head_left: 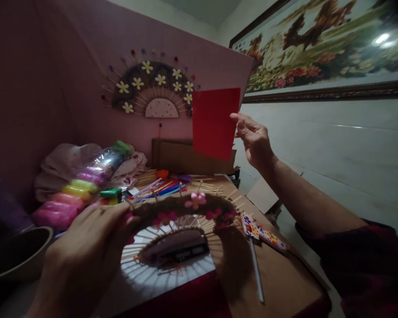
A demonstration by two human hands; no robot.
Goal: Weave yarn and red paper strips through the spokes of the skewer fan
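My left hand [82, 251] is closed on the left side of a curved craft fan [182, 207], a brown band with pink flowers and thin sticks. The fan is tilted low over the table, its sticks reaching in to a rounded inner piece [172, 247]. Up at the right, my right hand [255, 137] pinches the right edge of a red sheet of paper [215, 123] between thumb and fingers. The sheet hangs in the air, apart from the fan. A white sheet [199, 267] lies beneath the fan.
Bagged coloured clay packs [76, 190] lie at the left beside a round pot [23, 251]. Coloured strips [169, 189] and thin sticks sit behind the fan. A flower-patterned tool [268, 236] and a grey stick [257, 274] are at the right. Another fan [152, 88] hangs behind.
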